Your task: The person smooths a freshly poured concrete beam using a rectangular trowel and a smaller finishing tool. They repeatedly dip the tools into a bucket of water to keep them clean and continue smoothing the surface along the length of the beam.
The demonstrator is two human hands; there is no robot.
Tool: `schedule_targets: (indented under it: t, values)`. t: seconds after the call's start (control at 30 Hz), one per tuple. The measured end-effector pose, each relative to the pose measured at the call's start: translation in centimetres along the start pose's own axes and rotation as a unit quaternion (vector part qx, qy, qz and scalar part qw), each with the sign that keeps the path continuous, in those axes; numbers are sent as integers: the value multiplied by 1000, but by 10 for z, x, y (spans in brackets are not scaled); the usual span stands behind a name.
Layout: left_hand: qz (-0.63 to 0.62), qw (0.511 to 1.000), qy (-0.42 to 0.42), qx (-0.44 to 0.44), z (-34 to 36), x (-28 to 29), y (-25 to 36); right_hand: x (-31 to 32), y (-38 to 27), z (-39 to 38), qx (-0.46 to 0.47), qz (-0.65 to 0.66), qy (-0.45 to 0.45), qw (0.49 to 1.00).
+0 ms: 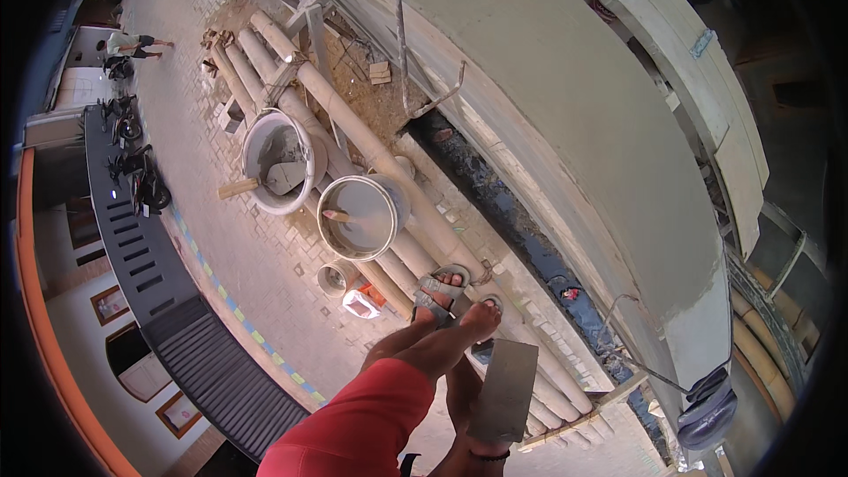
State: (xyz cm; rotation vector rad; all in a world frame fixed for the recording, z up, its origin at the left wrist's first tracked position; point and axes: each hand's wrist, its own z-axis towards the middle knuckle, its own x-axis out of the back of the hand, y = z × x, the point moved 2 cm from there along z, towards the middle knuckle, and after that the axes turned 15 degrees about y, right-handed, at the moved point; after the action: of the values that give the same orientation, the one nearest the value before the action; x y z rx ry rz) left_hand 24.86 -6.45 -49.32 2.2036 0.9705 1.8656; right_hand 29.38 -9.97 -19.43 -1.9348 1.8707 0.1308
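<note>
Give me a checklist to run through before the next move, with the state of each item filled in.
1. Trowel in the right hand: ok, with the flat blade facing the camera.
2. Grip firm around the handle: cannot tell; the blade hides it.
3. Mortar on the blade: not ok if a load is wanted; no heap shows on the visible face.
4. Mix in the white tub: ok, some grey material and a wooden-handled tool are in it.
5. Bucket: ok, upright with cloudy liquid inside.
6. Footing: cannot tell; the sandalled feet seem to be on the poles, whose steadiness does not show.
</note>
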Motion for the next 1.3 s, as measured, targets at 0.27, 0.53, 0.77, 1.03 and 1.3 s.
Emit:
schedule_targets:
  t: [0.27,0.53,0.77,1.03,1.3]
  values:
    - [-11,959,-102,263,-47,178,-110,-125,-12,-39,167,-274,-97,942]
    - [-183,847,-62,495,-150,261,-127,-142,-62,-105,188,-284,-45,939]
    - [-284,781,47,554,-201,298,-70,-53,-78,-100,-22,118,-88,989]
    - [-452,651,134,595,-260,317,-30,-56,-125,-117,62,29,-98,993]
    - [-396,561,129,715,-379,342,-10,-111,-188,-49,149,-53,-70,985]
